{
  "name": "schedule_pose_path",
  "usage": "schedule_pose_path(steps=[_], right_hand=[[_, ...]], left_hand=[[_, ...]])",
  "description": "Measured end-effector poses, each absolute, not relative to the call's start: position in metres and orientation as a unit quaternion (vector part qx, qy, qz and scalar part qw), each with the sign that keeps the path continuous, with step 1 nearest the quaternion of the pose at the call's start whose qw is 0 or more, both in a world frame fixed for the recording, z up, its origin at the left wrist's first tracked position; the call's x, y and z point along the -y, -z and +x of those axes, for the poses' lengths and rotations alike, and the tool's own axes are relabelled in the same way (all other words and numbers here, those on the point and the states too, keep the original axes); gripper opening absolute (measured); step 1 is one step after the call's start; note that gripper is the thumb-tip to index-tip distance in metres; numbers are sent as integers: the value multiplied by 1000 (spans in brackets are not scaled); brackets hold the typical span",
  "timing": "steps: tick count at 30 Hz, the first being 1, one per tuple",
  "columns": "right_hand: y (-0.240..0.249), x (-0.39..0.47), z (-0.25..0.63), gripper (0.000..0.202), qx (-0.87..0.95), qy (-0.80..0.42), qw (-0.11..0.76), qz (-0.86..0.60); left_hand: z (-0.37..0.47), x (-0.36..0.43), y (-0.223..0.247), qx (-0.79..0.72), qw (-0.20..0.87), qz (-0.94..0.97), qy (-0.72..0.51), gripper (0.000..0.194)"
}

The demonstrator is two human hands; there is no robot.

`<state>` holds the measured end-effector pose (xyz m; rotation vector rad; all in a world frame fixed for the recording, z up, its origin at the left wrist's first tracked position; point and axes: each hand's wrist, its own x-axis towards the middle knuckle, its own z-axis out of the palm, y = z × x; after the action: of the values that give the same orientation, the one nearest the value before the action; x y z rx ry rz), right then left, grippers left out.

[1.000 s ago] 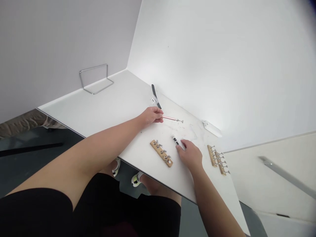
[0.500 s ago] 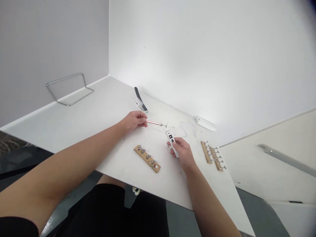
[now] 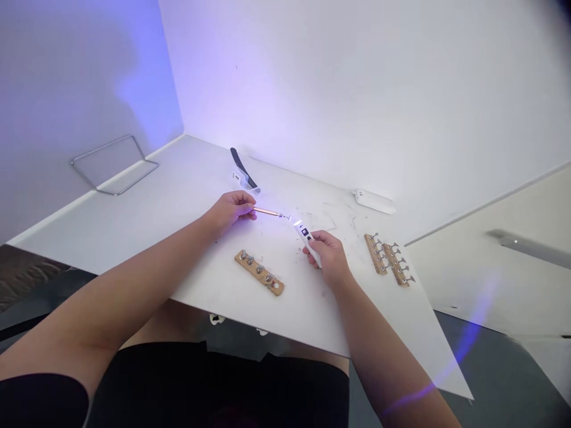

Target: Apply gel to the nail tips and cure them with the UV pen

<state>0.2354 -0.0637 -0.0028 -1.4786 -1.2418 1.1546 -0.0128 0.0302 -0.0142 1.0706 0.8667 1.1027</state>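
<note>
My left hand (image 3: 232, 209) is closed on a slim rose-gold pen-like tool (image 3: 266, 211), pinched near its rear end. At the tool's tip is a small silvery piece (image 3: 286, 216), too tiny to make out clearly. Closed around a white hand-held UV lamp (image 3: 316, 252) is my right hand (image 3: 331, 257), thumb on its upper face near a dark display. The lamp's front end glows violet-white, just beside the tool's tip and apparently apart from it. Nearer to me, a wooden strip (image 3: 254, 271) lies on the table with several small metal-based pieces standing along it.
Two more wooden strips (image 3: 375, 254) with upright grey pieces lie at the right. Behind my left hand are a black nail file (image 3: 243, 167) and a small clear-and-white item (image 3: 239, 178). A white bar-shaped object (image 3: 375, 201) rests by the wall; a metal wire frame (image 3: 116, 194) stands left.
The lamp has come on, casting violet light over the tabletop and walls. Both hands keep their holds. The whole view has shifted slightly.
</note>
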Motion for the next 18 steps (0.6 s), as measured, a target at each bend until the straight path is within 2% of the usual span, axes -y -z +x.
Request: schedule_pose_path(steps=[8,14,18], right_hand=[[-5,70,233,38,540,-445,409,-585],[-6,71,235,39,554,-394,418,-603],[-7,70,237,39,549,-407,410,-604]], left_hand=[[-15,-31,19,-386,609,511,-468,16],[-14,-32,19,-373,616,506,-474,18],[-14,-31,17,-380,609,524,-459,18]])
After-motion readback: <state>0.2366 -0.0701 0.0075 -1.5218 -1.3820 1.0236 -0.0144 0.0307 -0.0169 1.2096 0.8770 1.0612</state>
